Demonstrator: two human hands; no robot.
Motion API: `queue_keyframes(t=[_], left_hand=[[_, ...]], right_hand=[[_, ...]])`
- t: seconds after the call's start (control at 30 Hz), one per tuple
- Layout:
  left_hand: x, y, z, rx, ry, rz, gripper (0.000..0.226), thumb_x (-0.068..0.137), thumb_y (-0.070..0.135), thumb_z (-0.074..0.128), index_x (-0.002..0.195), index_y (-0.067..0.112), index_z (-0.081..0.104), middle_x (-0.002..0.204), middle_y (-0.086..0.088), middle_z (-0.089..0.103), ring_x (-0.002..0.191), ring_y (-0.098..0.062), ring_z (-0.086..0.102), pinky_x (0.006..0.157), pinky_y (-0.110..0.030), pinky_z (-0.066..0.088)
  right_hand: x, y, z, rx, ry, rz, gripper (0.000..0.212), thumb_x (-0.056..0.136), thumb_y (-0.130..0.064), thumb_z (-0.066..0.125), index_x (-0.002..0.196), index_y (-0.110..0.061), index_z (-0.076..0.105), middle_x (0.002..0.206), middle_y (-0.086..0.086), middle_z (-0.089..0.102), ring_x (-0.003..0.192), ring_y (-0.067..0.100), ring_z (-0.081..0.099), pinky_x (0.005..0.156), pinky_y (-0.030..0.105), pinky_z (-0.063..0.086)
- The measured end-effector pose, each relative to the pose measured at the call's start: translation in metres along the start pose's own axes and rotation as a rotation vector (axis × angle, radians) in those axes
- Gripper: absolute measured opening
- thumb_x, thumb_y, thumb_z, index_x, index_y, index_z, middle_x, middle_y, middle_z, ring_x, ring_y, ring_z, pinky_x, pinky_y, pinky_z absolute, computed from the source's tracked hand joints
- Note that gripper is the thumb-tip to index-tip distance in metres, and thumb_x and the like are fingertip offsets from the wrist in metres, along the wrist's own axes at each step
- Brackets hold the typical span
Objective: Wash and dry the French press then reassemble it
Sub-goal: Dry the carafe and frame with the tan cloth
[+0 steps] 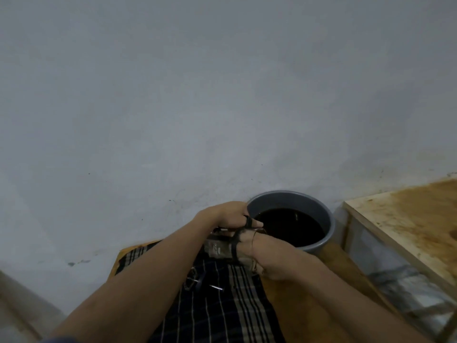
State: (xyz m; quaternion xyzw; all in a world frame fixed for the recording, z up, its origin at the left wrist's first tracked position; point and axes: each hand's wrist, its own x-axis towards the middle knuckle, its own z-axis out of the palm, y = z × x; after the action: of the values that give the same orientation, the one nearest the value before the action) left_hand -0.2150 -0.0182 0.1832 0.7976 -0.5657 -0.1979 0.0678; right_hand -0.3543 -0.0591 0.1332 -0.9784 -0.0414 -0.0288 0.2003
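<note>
You hold the clear glass French press beaker with its black frame [223, 246] tipped on its side, mouth toward the round grey plastic basin of dark liquid [291, 219] at one o'clock, which looks meant to let the dregs fall into the basin and not onto the cloth. Your left hand [230, 215] sits over the top of the beaker near its rim, fingers curled closed around the black frame, steadying the mouth. Your right hand [269, 256] wraps the lower end, fingers closed around the base, so it seems to carry the weight and set the tilt. The beaker hangs just above the dark plaid cloth with pale stripes [217, 305], which is spread at six o'clock over a yellowish wooden board [309, 293], probably as a drying place. On the cloth at seven o'clock lie small metal plunger parts [195, 282], apart from the beaker, so reassembly is not yet begun. A stained wooden crate [408, 219] stands at three o'clock.
</note>
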Motion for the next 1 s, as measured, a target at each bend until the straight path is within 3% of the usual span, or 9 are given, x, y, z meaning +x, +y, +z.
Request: queue_keyframes(t=[0.2, 0.37, 0.43, 0.57, 0.63, 0.73, 0.8, 0.9, 1.0], left_hand=[[0.014, -0.01, 0.013, 0.314, -0.048, -0.07, 0.056, 0.088, 0.057, 0.053, 0.085, 0.003, 0.067, 0.084, -0.013, 0.072, 0.077, -0.028, 0.065, 0.074, -0.036, 0.051], [0.01, -0.01, 0.015, 0.341, 0.078, -0.014, 0.06, 0.088, 0.06, 0.052, 0.063, 0.006, 0.06, 0.062, -0.006, 0.06, 0.058, -0.019, 0.053, 0.062, -0.032, 0.044], [0.006, -0.012, 0.014, 0.292, 0.113, -0.007, 0.062, 0.089, 0.06, 0.051, 0.049, 0.012, 0.047, 0.05, -0.002, 0.046, 0.049, -0.017, 0.042, 0.057, -0.03, 0.037], [-0.002, -0.023, 0.012, 0.051, 0.013, 0.027, 0.061, 0.091, 0.052, 0.057, 0.049, 0.009, 0.047, 0.047, -0.003, 0.038, 0.048, -0.02, 0.037, 0.058, -0.032, 0.033], [-0.003, -0.022, 0.014, 0.015, -0.007, 0.017, 0.055, 0.092, 0.046, 0.058, 0.057, 0.004, 0.05, 0.047, 0.0, 0.036, 0.045, -0.016, 0.034, 0.058, -0.031, 0.032], [0.002, -0.017, 0.024, 0.185, 0.085, 0.018, 0.063, 0.091, 0.058, 0.051, 0.05, 0.01, 0.049, 0.047, -0.002, 0.042, 0.046, -0.017, 0.04, 0.054, -0.03, 0.035], [0.002, -0.016, 0.033, 0.248, 0.153, 0.009, 0.063, 0.091, 0.059, 0.048, 0.054, 0.01, 0.054, 0.05, -0.003, 0.046, 0.051, -0.021, 0.046, 0.055, -0.031, 0.038], [-0.006, -0.021, 0.035, 0.177, 0.312, -0.015, 0.051, 0.095, 0.046, 0.05, 0.068, 0.007, 0.067, 0.06, -0.011, 0.057, 0.065, -0.032, 0.059, 0.057, -0.032, 0.039], [-0.011, -0.034, 0.039, 0.036, 0.399, -0.082, 0.043, 0.097, 0.029, 0.05, 0.071, 0.001, 0.069, 0.063, -0.015, 0.059, 0.062, -0.032, 0.06, 0.055, -0.031, 0.039]], right_hand=[[0.009, 0.003, 0.041, 0.013, 0.046, 0.275, 0.036, 0.091, -0.005, 0.057, 0.128, -0.003, 0.057, 0.123, 0.019, 0.06, 0.114, 0.036, 0.055, 0.098, 0.04, 0.045], [0.01, -0.017, 0.03, 1.363, 0.207, 0.346, 0.04, 0.092, 0.015, 0.043, 0.09, -0.013, 0.071, 0.092, 0.004, 0.07, 0.084, 0.012, 0.068, 0.071, 0.02, 0.055], [0.006, -0.024, 0.022, 1.521, 0.211, 0.245, 0.049, 0.09, 0.02, 0.038, 0.077, -0.011, 0.074, 0.079, 0.004, 0.075, 0.075, 0.011, 0.072, 0.067, 0.02, 0.057], [0.0, -0.024, 0.019, 0.965, 0.277, -0.028, 0.008, 0.081, -0.009, 0.058, 0.078, -0.015, 0.062, 0.07, -0.013, 0.07, 0.067, -0.009, 0.062, 0.066, 0.016, 0.049], [0.002, -0.01, 0.029, 0.491, 0.224, -0.04, 0.019, 0.084, -0.021, 0.048, 0.085, -0.008, 0.062, 0.084, -0.001, 0.067, 0.078, -0.005, 0.061, 0.069, 0.016, 0.046], [0.005, 0.005, 0.04, 0.263, 0.107, 0.071, 0.015, 0.09, -0.008, 0.048, 0.093, -0.009, 0.062, 0.096, 0.008, 0.061, 0.087, 0.021, 0.06, 0.079, 0.047, 0.052], [0.003, 0.001, 0.039, 0.615, 0.109, 0.167, 0.026, 0.093, 0.002, 0.047, 0.092, -0.018, 0.064, 0.09, 0.001, 0.063, 0.082, 0.015, 0.06, 0.08, 0.045, 0.054], [-0.011, 0.006, 0.035, 1.637, 0.151, 0.316, 0.036, 0.097, 0.007, 0.038, 0.12, -0.008, 0.061, 0.106, 0.007, 0.074, 0.099, 0.019, 0.07, 0.079, 0.03, 0.059], [-0.029, 0.021, 0.033, 1.946, 0.297, 0.36, 0.037, 0.094, 0.0, 0.041, 0.13, -0.001, 0.052, 0.123, 0.022, 0.065, 0.114, 0.031, 0.065, 0.09, 0.038, 0.058]])
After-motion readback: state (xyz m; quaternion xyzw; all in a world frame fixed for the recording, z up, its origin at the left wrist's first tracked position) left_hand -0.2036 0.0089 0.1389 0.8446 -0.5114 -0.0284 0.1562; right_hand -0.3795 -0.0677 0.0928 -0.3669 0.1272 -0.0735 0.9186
